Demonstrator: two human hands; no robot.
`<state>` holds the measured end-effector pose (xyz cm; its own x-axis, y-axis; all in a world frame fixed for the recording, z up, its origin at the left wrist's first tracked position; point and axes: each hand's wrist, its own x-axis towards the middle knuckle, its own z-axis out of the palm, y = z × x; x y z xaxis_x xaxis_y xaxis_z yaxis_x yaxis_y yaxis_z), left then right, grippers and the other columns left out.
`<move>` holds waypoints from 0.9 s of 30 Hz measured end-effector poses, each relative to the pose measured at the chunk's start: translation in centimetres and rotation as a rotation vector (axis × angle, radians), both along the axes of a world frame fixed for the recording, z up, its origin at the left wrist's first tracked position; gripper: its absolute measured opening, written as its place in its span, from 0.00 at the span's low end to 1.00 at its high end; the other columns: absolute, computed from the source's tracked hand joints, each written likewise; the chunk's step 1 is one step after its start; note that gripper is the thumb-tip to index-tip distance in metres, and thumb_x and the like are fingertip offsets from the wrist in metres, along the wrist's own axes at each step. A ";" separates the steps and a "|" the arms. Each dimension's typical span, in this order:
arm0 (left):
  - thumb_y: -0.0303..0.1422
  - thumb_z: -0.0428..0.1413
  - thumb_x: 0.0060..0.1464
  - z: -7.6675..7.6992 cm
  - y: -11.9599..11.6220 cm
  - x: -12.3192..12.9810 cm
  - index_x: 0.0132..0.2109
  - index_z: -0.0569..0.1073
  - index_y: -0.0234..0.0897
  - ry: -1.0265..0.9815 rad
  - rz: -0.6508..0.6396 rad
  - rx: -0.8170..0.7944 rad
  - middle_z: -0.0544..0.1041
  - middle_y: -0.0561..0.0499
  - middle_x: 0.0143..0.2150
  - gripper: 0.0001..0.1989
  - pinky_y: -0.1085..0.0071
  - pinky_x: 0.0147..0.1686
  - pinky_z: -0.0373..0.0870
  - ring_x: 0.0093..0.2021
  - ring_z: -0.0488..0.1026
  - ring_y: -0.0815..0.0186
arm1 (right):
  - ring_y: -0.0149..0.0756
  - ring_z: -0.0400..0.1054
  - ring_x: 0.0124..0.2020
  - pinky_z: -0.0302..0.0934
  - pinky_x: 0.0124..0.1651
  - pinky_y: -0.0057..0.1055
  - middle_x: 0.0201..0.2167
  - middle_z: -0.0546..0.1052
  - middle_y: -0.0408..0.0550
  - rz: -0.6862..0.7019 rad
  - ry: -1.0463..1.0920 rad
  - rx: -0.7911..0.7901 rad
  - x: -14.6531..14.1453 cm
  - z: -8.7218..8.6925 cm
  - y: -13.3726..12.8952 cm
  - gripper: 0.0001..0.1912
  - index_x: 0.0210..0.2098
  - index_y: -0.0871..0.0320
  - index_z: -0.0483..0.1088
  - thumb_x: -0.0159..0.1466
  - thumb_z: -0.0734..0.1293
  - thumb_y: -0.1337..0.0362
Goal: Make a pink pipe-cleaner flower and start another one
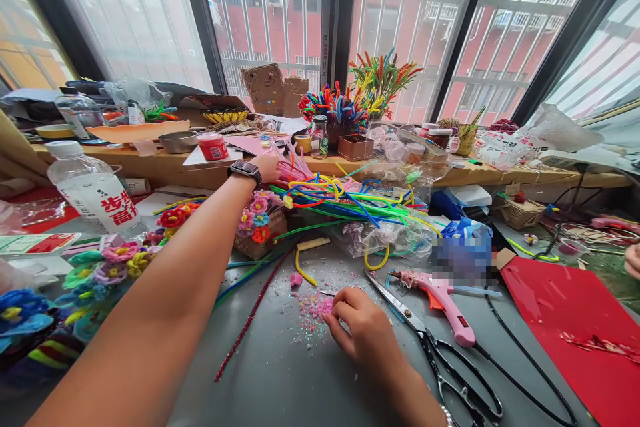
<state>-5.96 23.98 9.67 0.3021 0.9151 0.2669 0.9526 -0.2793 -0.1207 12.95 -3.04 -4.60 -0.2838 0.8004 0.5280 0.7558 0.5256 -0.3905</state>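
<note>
My left hand, below a wrist with a smartwatch, reaches to the far ledge beside a bunch of pale pink pipe cleaners. Its fingers are mostly hidden, so its grip does not show. Low over the grey table, my right hand has its fingers curled together at a small heap of pink bits. A thin metallic tip pokes out by its knuckles; what it holds is unclear. A pink tuft and a bent yellow pipe cleaner lie just beyond.
Large scissors and a pink glue gun lie right of my right hand. Colourful pipe cleaners spread behind. Fluffy flowers and a water bottle stand left. Another person's hand shows beyond a red sheet.
</note>
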 end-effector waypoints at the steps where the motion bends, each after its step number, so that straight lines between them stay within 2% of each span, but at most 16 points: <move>1: 0.32 0.50 0.41 0.1 0.1 -0.1 0.33 0.72 0.32 0.001 0.011 -0.005 0.76 0.43 0.36 0.11 0.71 0.36 0.64 0.39 0.71 0.57 | 0.32 0.63 0.29 0.58 0.31 0.26 0.27 0.69 0.48 -0.002 -0.003 0.002 0.0 0.1 0.0 0.11 0.24 0.59 0.65 0.60 0.57 0.67; 10: 0.31 0.44 0.49 1.4 -0.2 -1.4 0.44 0.68 0.34 -0.017 0.126 0.042 0.75 0.44 0.40 0.16 0.71 0.35 0.64 0.40 0.70 0.60 | 0.32 0.62 0.29 0.58 0.31 0.26 0.27 0.69 0.47 0.008 -0.011 -0.007 -0.1 0.1 0.1 0.11 0.23 0.59 0.65 0.60 0.57 0.66; 16: 0.34 0.49 0.44 0.9 -0.5 -1.5 0.41 0.71 0.36 0.004 0.096 -0.005 0.76 0.48 0.38 0.15 0.74 0.36 0.64 0.40 0.71 0.61 | 0.32 0.62 0.29 0.57 0.32 0.26 0.27 0.69 0.47 -0.007 -0.014 -0.037 0.0 0.0 0.0 0.10 0.24 0.60 0.66 0.59 0.58 0.67; 21: 0.30 0.49 0.44 0.4 -0.4 -1.3 0.39 0.72 0.38 0.017 0.112 0.009 0.76 0.49 0.39 0.14 0.74 0.37 0.63 0.41 0.70 0.62 | 0.32 0.62 0.29 0.57 0.31 0.25 0.26 0.69 0.47 -0.001 -0.006 -0.025 0.0 0.1 0.0 0.10 0.24 0.59 0.66 0.60 0.57 0.67; 27: 0.27 0.46 0.45 0.3 -0.5 -0.8 0.41 0.70 0.31 0.029 0.128 0.011 0.74 0.42 0.40 0.15 0.73 0.37 0.63 0.42 0.70 0.61 | 0.32 0.62 0.29 0.57 0.31 0.25 0.26 0.69 0.47 0.004 -0.006 0.014 0.0 0.1 0.0 0.11 0.23 0.59 0.65 0.60 0.57 0.66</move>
